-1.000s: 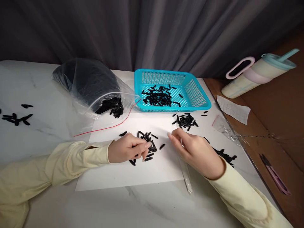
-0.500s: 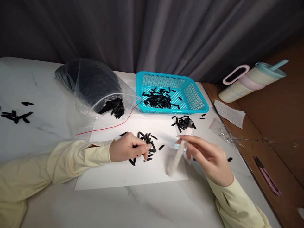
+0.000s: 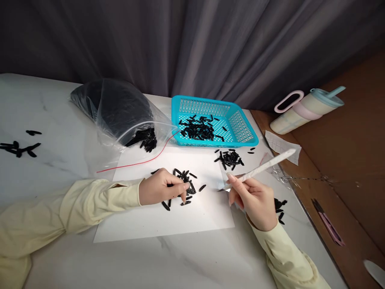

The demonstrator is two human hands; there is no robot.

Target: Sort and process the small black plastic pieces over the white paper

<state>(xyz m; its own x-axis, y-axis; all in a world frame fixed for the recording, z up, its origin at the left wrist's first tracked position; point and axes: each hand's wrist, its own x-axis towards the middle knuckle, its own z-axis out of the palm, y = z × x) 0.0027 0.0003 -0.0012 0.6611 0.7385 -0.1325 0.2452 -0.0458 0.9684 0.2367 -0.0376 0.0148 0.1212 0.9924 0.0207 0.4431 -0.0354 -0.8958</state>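
Note:
My left hand (image 3: pixel 164 186) is closed in a pinch over a pile of small, slender black pieces (image 3: pixel 191 188) on a white sheet of paper (image 3: pixel 135 220). What its fingertips hold, if anything, is hidden. In my right hand (image 3: pixel 254 198) is a slim white-handled tool (image 3: pixel 267 164) with a thin, dark pointed tip, gripped like a pen. That tip points left and down, just above the sheet and a short way from the pile. A second heap of black pieces (image 3: pixel 230 159) lies beyond my right hand.
Behind the sheet stands a blue plastic basket (image 3: pixel 251 141) with black pieces inside. A clear zip bag (image 3: pixel 120 108) full of them lies left of it. At right are a tumbler (image 3: pixel 300 114), a paper slip (image 3: pixel 284 146) and pink-handled snips (image 3: pixel 327 222). Loose pieces (image 3: pixel 21 149) lie far left.
My right hand has turned the white tool over, so its dark tip now points left toward the pile and its white end up to the right. My left hand stays in place.

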